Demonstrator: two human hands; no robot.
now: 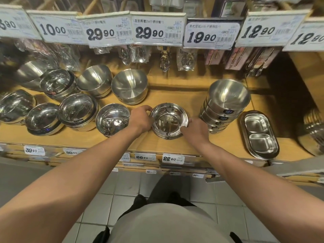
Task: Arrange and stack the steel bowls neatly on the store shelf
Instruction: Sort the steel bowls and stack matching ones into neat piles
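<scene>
**Steel bowls: a low stack held from both sides**

The steel bowls stack sits near the front middle of the wooden shelf. The left hand curls its fingers round the stack's left rim, gripping it; the right hand grips the right rim, fingers bent against the steel. Just left of the left hand lies a single shiny bowl, with more bowls beyond it and two brushed ones behind. To the right stands a taller tilted stack, then divided oval trays. Price tags hang above, packaged spoons beneath them.
</scene>
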